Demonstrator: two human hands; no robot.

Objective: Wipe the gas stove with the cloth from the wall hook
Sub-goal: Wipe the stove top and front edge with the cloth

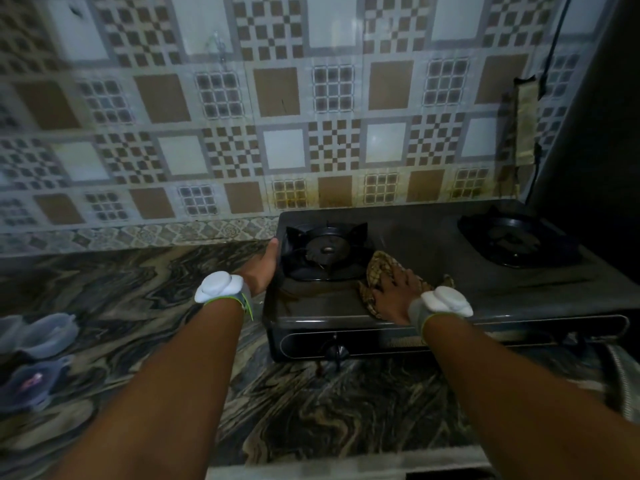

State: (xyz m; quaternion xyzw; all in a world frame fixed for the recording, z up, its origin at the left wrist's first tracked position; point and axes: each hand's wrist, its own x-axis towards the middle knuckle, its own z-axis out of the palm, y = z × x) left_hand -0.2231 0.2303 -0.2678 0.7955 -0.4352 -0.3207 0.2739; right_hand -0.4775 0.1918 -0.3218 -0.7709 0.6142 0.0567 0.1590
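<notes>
Cloth (379, 271): checked brown and tan, crumpled, lying on the stove top between the two burners, near the front edge.
Right hand (398, 294): flat, fingers spread, pressed down on the cloth.
Gas stove (433, 237): dark, two-burner, standing on the worktop at the right, against the tiled wall; streaks show on its top.
Left burner (325, 251): black pan support, bare.
Right burner (512, 239): black, bare, in shadow.
Left hand (265, 265): fingers curled around the stove's left edge, gripping it.
Knob (334, 351): on the front panel, below the left burner.
Worktop (138, 306): swirled dark and tan stone.
Containers (38, 355): pale translucent plastic, near left edge; contents unclear, blurred.
</notes>
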